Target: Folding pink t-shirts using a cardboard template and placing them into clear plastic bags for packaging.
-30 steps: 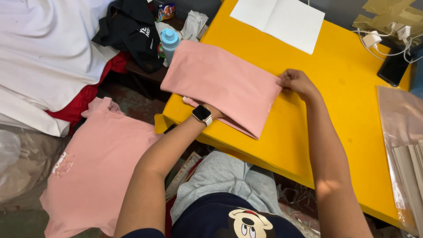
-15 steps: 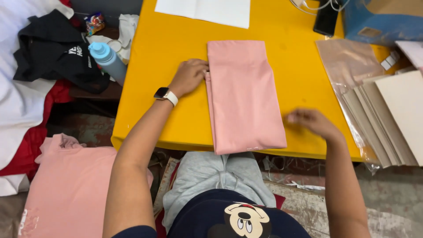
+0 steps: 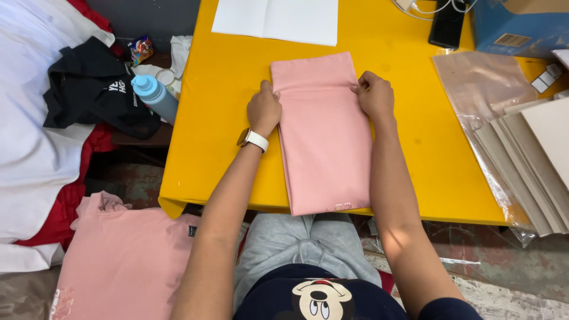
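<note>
At the far left, around nine o'clock, white cloth (image 3: pixel 29 142) and a black garment (image 3: pixel 89 95) lie in soft heaps, with a pale blue plastic bottle (image 3: pixel 155 98) standing beside the table's edge. Below, at seven o'clock, a pink shirt (image 3: pixel 118 261) lies spread flat and unfolded.

The yellow table (image 3: pixel 201 148) is smooth and matte. At its centre lies the folded pink garment (image 3: pixel 323 136), a long narrow rectangle of soft knit, running from twelve towards six o'clock with its near end just at the table's edge. The lengthwise folding looks done: both long sides are tucked and even. Judging by its length, a crosswise fold remains.

The left hand (image 3: pixel 264 109), with a white-banded watch at the wrist, rests curled against the garment's left edge near the far end. The right hand (image 3: pixel 373 95) pinches the right edge opposite it, fingers bent over the cloth.

At twelve o'clock sits white paper (image 3: pixel 275 21). At two to three o'clock lie a clear plastic bag (image 3: pixel 480 83) and a fanned stack of stiff grey card sheets (image 3: pixel 533 160).
</note>
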